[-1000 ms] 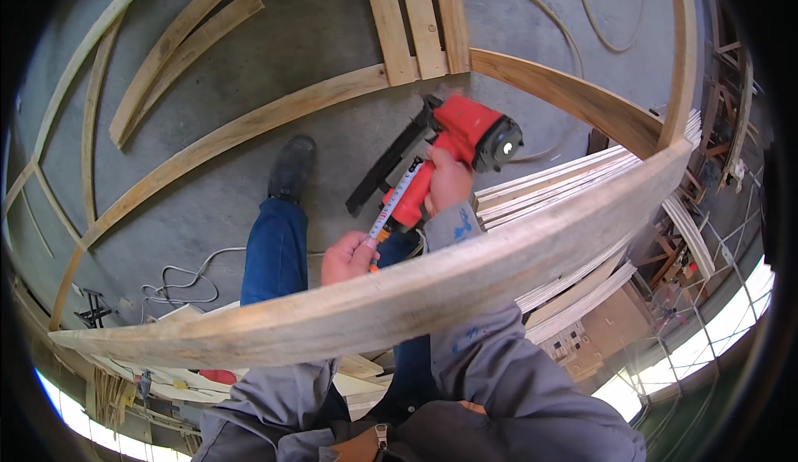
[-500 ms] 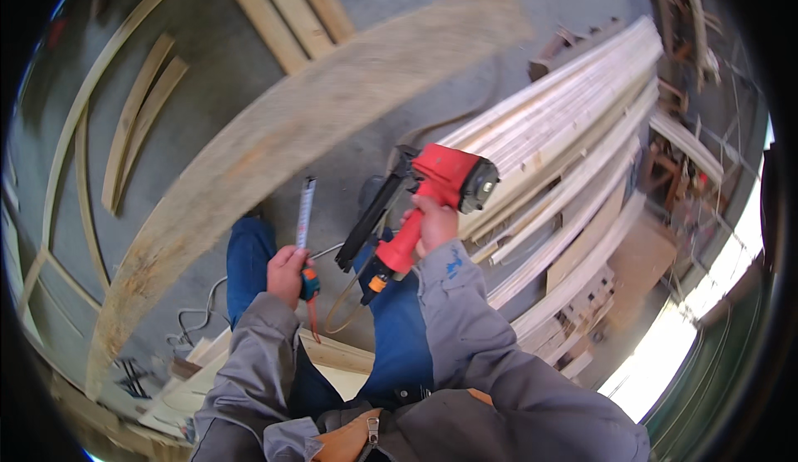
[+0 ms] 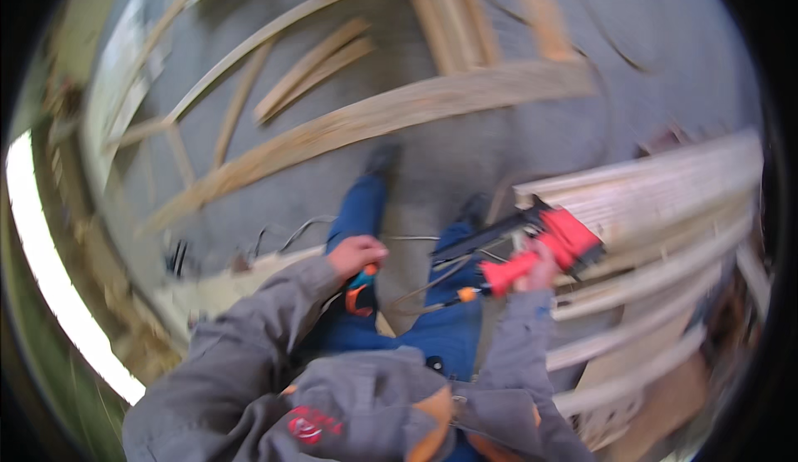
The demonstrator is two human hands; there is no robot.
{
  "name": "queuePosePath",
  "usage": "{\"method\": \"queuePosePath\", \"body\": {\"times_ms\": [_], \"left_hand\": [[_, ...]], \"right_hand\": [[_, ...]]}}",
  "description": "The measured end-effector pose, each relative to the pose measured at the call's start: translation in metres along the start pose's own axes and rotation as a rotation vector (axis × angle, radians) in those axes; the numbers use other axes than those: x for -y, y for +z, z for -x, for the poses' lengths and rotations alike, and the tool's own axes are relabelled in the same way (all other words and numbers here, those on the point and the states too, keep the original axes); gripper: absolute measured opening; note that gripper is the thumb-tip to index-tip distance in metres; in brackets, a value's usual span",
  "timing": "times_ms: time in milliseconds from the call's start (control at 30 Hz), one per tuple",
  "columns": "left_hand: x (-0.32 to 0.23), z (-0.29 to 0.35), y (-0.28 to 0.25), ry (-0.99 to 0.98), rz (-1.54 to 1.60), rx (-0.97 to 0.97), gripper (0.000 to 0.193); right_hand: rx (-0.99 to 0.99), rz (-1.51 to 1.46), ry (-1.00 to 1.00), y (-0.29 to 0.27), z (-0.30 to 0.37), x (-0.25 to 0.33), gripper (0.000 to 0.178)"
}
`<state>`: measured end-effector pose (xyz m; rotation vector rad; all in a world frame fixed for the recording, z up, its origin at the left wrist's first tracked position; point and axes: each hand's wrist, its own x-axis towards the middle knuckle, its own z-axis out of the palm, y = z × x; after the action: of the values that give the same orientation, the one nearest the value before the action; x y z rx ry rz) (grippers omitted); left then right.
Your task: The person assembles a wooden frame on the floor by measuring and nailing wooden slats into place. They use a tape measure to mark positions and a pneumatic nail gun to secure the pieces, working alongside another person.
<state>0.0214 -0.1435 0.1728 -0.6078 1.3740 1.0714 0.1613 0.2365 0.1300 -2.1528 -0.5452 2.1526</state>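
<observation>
My left hand (image 3: 357, 254) is closed around a teal-and-orange tape measure (image 3: 361, 292) above my left thigh. No blade shows sticking out of it. My right hand (image 3: 540, 267) grips the handle of a red nail gun (image 3: 568, 239) with a long black magazine (image 3: 478, 242) that points left. An air hose (image 3: 428, 306) runs from the orange-banded end of its handle. Beyond both hands, a long, slightly curved wooden plank (image 3: 374, 123) stretches across the view. Motion blurs the nail gun and the right hand's fingers.
Layered stacks of pale boards (image 3: 657, 188) stand close on my right. Two short boards (image 3: 312, 71) and longer curved strips (image 3: 274, 26) lie on the grey floor (image 3: 432, 150) ahead. Hoses cross the floor near my feet, and a pale board (image 3: 241, 283) lies at my left.
My view has swung, so the plank and floor pieces appear turned and farther off. The tape blade that stuck out earlier no longer shows. Both hands keep their tools.
</observation>
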Motion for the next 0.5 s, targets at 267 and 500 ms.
{"method": "queuePosePath", "body": {"times_ms": [267, 500], "left_hand": [[0.07, 0.029, -0.059, 0.108, 0.305, 0.224, 0.015], [0.092, 0.068, -0.123, 0.273, 0.42, 0.064, 0.017]], "right_hand": [[0.007, 0.259, -0.276, 0.035, 0.047, 0.021, 0.026], [0.085, 0.645, -0.404, 0.086, 0.132, 0.06, 0.022]]}}
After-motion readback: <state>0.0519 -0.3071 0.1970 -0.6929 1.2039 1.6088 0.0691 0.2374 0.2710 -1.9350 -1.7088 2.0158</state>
